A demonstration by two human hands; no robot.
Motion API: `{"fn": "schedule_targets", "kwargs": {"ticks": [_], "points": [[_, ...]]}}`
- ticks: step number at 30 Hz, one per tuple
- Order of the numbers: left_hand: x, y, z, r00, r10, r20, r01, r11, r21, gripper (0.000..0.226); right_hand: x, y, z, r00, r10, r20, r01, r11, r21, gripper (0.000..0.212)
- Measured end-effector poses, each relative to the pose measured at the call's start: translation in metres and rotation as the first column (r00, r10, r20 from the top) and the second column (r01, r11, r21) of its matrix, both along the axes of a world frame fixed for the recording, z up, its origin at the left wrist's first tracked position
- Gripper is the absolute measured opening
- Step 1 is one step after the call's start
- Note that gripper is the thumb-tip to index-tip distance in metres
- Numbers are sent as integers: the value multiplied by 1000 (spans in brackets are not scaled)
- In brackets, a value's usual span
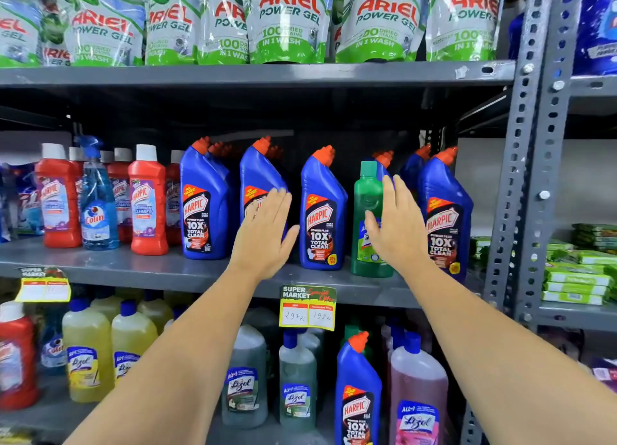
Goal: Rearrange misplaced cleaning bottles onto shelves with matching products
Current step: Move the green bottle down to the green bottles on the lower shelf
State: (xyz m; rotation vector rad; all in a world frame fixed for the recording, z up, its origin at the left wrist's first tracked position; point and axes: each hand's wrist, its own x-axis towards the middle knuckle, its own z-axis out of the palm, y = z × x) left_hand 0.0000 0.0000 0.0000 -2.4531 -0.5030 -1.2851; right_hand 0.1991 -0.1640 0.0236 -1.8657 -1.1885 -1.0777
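Observation:
On the middle shelf (133, 267) stands a row of blue Harpic bottles with orange caps. A green Lizol bottle (369, 217) stands among them, right of centre. My right hand (397, 224) is flat and open, fingers spread, just in front of the green bottle and touching its right side. My left hand (267, 234) is open too, its palm laid against a blue Harpic bottle (258, 177). Another blue Harpic bottle (322, 210) stands between my hands. On the lower shelf one blue Harpic bottle (359, 394) stands among the Lizol bottles.
A blue Colin spray bottle (98, 204) stands among red Harpic bottles (147, 204) at the left. Ariel gel pouches (287, 20) fill the top shelf. Yellow Lizol bottles (86, 354) stand below left. A price tag (307, 307) hangs from the shelf edge. A steel upright (531, 177) bounds the right.

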Motion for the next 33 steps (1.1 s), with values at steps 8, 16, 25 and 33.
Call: {"fn": "schedule_targets", "kwargs": {"ticks": [8, 16, 25, 33], "points": [[-15, 23, -79, 977, 24, -211, -78, 965, -252, 57, 12, 23, -27, 641, 380, -667, -254, 925, 284, 121], [-13, 19, -90, 999, 33, -3, -33, 981, -193, 51, 20, 31, -38, 474, 490, -732, -312, 870, 381, 85], [-10, 18, -97, 997, 63, 42, -57, 989, -136, 43, 2, 9, -49, 526, 607, -596, -345, 793, 503, 84], [-41, 4, -184, 999, -29, 23, 32, 991, -133, 54, -31, -45, -78, 514, 709, -482, -288, 672, 682, 74]]}}
